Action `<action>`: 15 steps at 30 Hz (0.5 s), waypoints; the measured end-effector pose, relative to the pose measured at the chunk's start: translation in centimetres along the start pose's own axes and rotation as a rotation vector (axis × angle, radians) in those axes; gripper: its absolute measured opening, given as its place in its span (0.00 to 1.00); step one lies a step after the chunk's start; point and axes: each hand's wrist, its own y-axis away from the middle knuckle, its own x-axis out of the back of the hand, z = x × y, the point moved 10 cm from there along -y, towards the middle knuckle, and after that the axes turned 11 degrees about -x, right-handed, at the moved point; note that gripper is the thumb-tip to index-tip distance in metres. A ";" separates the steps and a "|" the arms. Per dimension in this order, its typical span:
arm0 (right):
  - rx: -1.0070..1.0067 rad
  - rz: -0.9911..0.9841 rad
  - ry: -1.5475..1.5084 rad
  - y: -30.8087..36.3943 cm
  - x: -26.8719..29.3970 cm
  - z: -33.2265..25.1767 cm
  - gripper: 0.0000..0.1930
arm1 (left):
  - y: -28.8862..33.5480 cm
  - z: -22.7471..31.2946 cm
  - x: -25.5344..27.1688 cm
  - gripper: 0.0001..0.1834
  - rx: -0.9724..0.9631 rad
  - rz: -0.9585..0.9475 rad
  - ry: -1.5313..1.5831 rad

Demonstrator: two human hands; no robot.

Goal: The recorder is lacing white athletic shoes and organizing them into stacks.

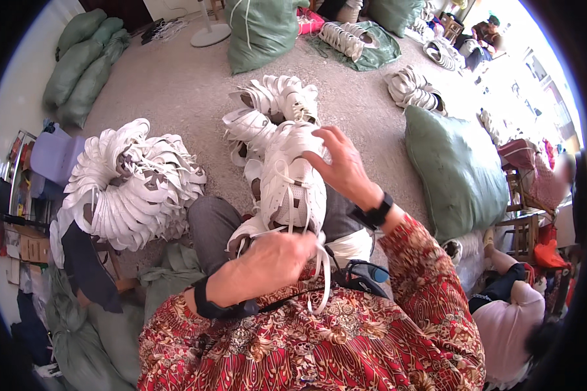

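Observation:
A white shoe upper lies in front of me between my knees, its pale lace threaded partway up. My left hand is closed near the upper's near end, fingertips pinched on a white shoelace whose loose length hangs over my patterned top. My right hand hovers at the upper's right side, thumb and fingers apart and curved, holding nothing that shows. Beyond it, a curved row of nested white uppers extends away over the floor. What lies under my left palm is hidden.
A large ring of nested uppers sits at my left. To the right lies a stuffed green sack; another green sack stands ahead. More green sacks are stacked far left. A person sits close on my right.

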 end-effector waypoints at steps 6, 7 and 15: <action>-0.489 -0.997 -0.887 10.2 -1.9 -5.2 0.19 | -0.6 -1.6 -0.4 0.06 -0.002 -0.005 -0.333; -0.396 -0.972 -0.994 10.6 -2.0 -6.4 0.18 | -0.9 -1.0 -0.3 0.05 -0.056 0.053 -0.318; -0.772 -0.925 -0.961 12.1 3.8 2.5 0.10 | -0.5 -2.5 -1.6 0.10 -0.158 0.163 0.109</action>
